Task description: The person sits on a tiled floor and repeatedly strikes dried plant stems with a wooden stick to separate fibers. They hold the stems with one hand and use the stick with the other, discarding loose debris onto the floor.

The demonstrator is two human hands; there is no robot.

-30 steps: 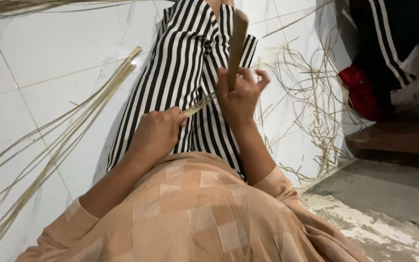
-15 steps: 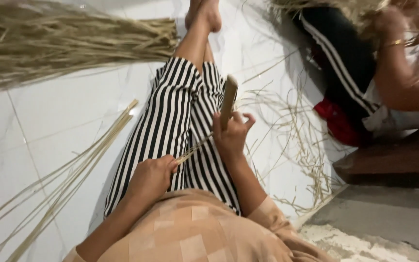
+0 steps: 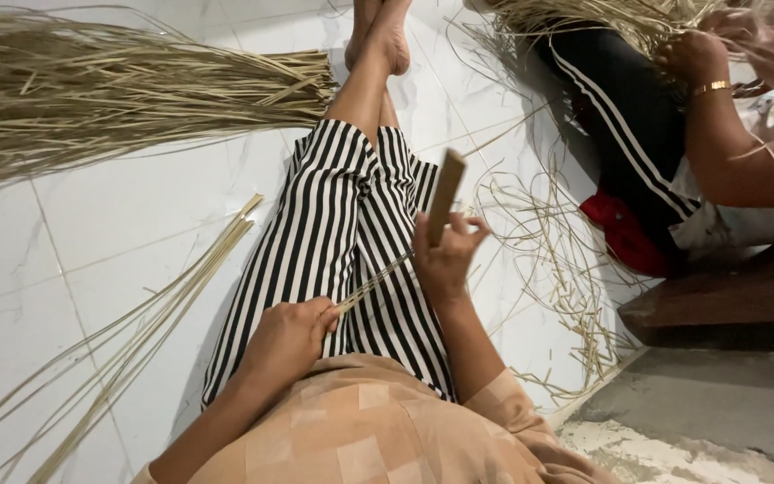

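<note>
Straw-coloured and thin, a single dried reed strip [image 3: 374, 285] runs taut between the two hands of a person seated on the white tiled floor [image 3: 118, 224], legs stretched out in black-and-white striped trousers [image 3: 333, 233]. The left hand [image 3: 288, 336] sits low over the lap, its grip pressed together around the near end of the strip. The right hand [image 3: 445, 260] is raised above the thigh, thumb and fingers pinching a flat, narrow wooden tool [image 3: 447, 193] that stands nearly upright, with the strip's far end meeting the hand at the tool's base; just how the strip passes the tool there is hidden by the fingers.

A large bundle of dried pale reeds [image 3: 127, 90] lies across the floor to the left, near the bare feet [image 3: 382, 36], and a looser run of long flat strips [image 3: 136, 332] fans out beside the left leg. Tangled waste fibres [image 3: 548, 260] litter the floor to the right. Beyond them a second person in dark trousers with white side stripes [image 3: 620, 116] works another heap of reeds, a gold bangle [image 3: 712, 87] on the wrist.

Judging by the set-up, the work goes best with the strip kept straight and tight, the left hand pulling evenly along its line while the right keeps the tool steady, since slack or a sideways tug would likely tear so thin a strip.
</note>
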